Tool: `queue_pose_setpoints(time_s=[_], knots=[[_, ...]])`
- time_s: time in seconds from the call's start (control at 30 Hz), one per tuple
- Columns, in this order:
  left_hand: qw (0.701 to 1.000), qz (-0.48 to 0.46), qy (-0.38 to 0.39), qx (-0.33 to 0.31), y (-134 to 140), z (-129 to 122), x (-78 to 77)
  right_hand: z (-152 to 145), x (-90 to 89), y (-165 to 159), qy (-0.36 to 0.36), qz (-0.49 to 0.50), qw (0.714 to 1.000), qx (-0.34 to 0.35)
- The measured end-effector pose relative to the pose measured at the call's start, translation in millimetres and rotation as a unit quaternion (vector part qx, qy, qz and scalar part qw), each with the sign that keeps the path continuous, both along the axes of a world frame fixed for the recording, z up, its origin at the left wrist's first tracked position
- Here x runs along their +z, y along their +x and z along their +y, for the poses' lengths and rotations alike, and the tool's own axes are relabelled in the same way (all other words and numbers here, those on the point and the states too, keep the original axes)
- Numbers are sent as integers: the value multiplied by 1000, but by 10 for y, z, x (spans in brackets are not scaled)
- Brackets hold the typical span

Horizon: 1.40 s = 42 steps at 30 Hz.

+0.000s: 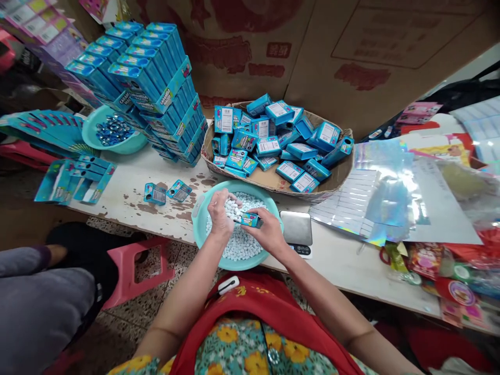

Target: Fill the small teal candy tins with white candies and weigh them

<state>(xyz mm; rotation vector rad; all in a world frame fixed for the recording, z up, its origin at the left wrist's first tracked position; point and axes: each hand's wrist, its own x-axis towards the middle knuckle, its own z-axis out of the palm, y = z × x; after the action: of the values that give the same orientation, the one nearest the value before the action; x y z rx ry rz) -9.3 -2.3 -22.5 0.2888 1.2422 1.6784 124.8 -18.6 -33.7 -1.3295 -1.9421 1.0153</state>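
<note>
Over basin (199,221), cupped left grip (221,214)

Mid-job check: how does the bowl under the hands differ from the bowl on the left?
The near bowl holds small white pellets; the left bowl holds shiny dark-blue pieces. The near bowl has the left hand and right hand above it; the left bowl stands beside the stacked blue boxes. Both are turquoise and round.
</note>
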Motion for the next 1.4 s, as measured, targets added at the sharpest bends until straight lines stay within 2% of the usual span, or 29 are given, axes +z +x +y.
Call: queue_pose_setpoints(time_s=[0.2,0.43,0.63,1.1,1.3,1.4], knots=[[1000,-9,9,0,6,20,94,-18,95,13,-16,32,999,-24],[1000,0,-6,-5,39,17,151,-7,81,3,-24,43,998,-43],[999,41,3,20,61,22,134,4,70,-49,-23,48,997,-57],[995,103,5,9,111,77,124,18,27,-29,-26,67,996,-61],[993,114,4,26,155,62,187,5,91,-4,-29,73,995,-64],[991,131,7,28,168,80,147,17,87,-4,-20,71,995,-73]])
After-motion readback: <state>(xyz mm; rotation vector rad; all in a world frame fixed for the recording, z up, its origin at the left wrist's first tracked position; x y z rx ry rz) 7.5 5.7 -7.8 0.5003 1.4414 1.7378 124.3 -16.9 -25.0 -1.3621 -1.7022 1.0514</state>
